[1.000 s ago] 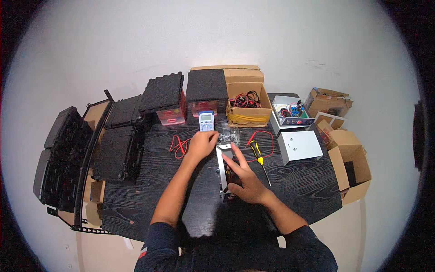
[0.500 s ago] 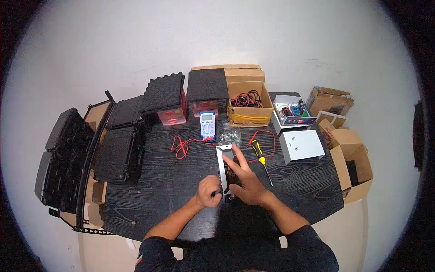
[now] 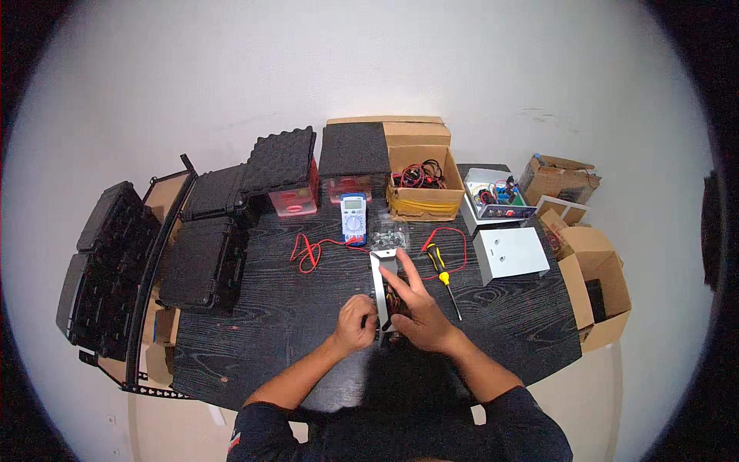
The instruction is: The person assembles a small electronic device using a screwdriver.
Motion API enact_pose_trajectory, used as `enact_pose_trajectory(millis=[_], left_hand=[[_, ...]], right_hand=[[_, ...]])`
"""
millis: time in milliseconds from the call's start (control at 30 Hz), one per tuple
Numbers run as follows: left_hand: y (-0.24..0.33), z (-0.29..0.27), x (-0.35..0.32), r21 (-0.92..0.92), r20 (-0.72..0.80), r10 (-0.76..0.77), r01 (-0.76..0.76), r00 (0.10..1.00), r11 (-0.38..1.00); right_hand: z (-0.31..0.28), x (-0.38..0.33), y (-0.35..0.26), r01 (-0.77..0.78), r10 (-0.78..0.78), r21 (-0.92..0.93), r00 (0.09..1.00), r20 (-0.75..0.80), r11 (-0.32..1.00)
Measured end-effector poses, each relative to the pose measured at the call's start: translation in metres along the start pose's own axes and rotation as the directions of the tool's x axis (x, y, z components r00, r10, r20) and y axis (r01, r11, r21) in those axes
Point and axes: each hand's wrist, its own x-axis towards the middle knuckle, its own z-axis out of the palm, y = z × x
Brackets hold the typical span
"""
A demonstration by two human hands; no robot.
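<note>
In front of me on the dark table stands an open white metal housing [image 3: 378, 285], its dark inside showing some wiring. My right hand [image 3: 422, 314] grips it from the right, with two fingers stretched toward its far end and the thumb low on it. By its near left side, my left hand [image 3: 356, 322] is closed in a fist. A dark bit shows at the fist, too small to name. Beyond the housing lies a clear bag of small metal parts [image 3: 389, 235]. A blue and white multimeter [image 3: 354, 219] lies there too, with red test leads [image 3: 309, 252].
A yellow and black screwdriver [image 3: 441, 269] lies right of my hands. Farther right are a white metal cover [image 3: 509, 252] and an opened electronic unit [image 3: 500, 202]. A cardboard box of cables [image 3: 423, 202] stands at the back. Black cases [image 3: 200, 266] line the left.
My left fist has turned slightly and shifted a little up beside the housing. The right hand keeps its hold. The whole view has shifted slightly.
</note>
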Motion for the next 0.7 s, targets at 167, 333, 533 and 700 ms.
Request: enact_pose_trajectory(millis=[167,333,533,700], left_hand=[[-0.003,-0.004,0.002,-0.012,0.048,0.009,-0.009,0.999,1.000],[-0.007,-0.003,-0.003,-0.024,0.043,0.001,0.000,0.999,1.000],[-0.007,0.001,-0.005,-0.045,0.050,-0.080,0.082,0.996,0.996],[-0.002,0.006,-0.006,-0.118,-0.023,-0.152,0.149,0.988,0.982]], right_hand=[[-0.002,0.001,-0.001,-0.001,0.001,-0.017,1.000,0.019,1.000],[0.000,0.002,0.002,0.047,-0.047,-0.054,0.999,0.001,0.997],[0.000,0.002,0.004,0.023,-0.023,-0.020,1.000,0.014,1.000],[0.001,0.004,0.000,-0.006,0.007,-0.010,1.000,0.016,1.000]])
